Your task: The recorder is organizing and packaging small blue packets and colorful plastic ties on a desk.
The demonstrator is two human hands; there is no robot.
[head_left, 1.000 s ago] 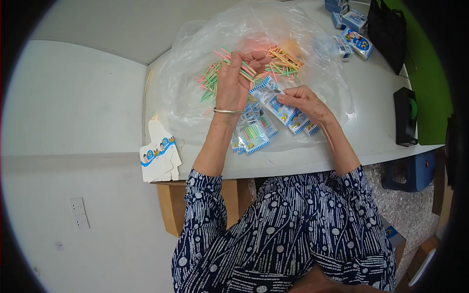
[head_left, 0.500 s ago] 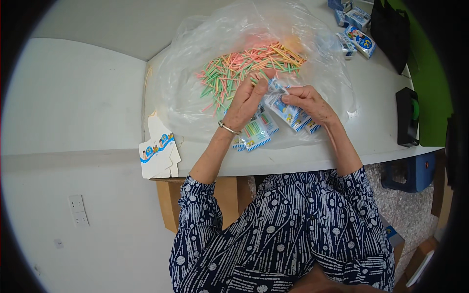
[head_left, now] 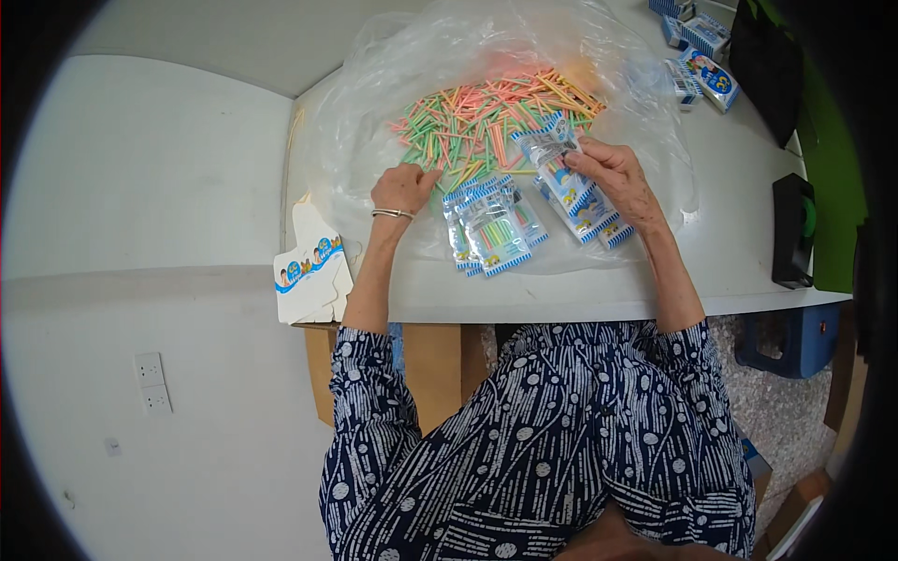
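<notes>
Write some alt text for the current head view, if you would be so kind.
A person's right hand holds a blue-and-white packet at a white table, while the left hand is beside a heap of pink, green and yellow sticks on clear plastic. More packets lie between the person's forearms.

White table (head_left: 524, 297), clear plastic sheet (head_left: 351, 168) spread across it, blue-and-white boxes (head_left: 706, 35), black tape dispenser (head_left: 791, 243), flat white cartons (head_left: 313, 292)

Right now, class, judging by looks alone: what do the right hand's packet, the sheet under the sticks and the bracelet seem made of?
Packet: probably glossy plastic film; it catches highlights. Sheet: thin, shiny plastic, most likely; it is see-through and crumpled. Bracelet: looks like smooth, polished metal, silvery and shining.
</notes>
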